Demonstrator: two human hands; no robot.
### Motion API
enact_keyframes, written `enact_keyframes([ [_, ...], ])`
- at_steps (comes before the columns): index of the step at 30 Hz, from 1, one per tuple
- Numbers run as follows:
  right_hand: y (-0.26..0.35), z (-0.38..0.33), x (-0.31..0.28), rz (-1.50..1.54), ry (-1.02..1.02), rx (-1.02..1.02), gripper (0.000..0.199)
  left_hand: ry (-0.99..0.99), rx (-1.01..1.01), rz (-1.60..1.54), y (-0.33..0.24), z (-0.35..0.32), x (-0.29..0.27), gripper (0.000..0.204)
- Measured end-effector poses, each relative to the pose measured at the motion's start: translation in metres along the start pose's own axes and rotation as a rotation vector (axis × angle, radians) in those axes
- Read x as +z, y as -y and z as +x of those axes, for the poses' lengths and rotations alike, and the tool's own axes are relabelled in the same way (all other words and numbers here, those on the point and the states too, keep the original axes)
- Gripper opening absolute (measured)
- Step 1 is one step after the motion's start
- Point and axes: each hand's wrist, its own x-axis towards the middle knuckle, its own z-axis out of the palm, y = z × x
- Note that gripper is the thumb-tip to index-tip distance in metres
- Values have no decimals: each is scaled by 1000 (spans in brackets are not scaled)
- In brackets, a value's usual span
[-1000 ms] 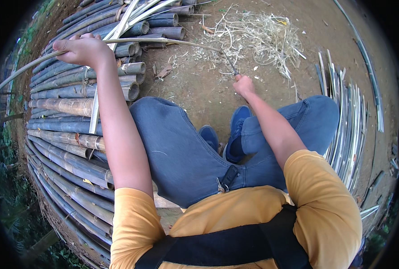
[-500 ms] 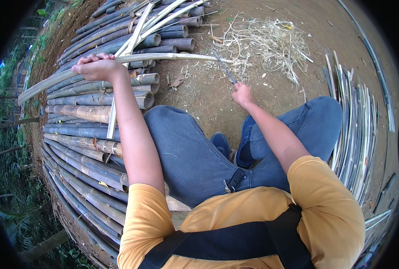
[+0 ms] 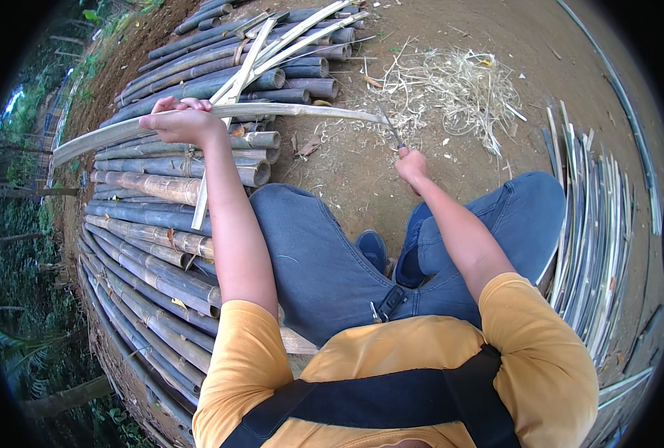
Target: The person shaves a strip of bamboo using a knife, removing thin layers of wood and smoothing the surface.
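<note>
My left hand [image 3: 182,123] grips a long pale split bamboo strip [image 3: 287,111] that runs across the view from far left to centre. My right hand [image 3: 411,164] is closed on a knife [image 3: 394,134] whose blade meets the strip's right end. I sit on the ground in blue trousers, knees apart, with the strip held out over bare dirt in front of me.
A stack of round bamboo poles [image 3: 160,216] lies at my left, with several pale split strips [image 3: 272,45] on top. A heap of straw-like shavings [image 3: 451,86] covers the dirt ahead. Thin finished slats [image 3: 608,231] are piled at my right.
My left hand has drawn back toward me and to the right with the strip. The strip has levelled out, and the knife has come up against its right end.
</note>
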Motion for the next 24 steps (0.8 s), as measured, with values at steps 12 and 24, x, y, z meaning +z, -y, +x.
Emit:
enact_keyframes([
  [12, 87, -40, -88, 412, 253, -242, 8, 93, 51, 57, -2, 0, 6, 62],
  [24, 72, -114, -146, 121, 193, -466, 16, 247, 91, -141, -13, -34, 36, 46],
])
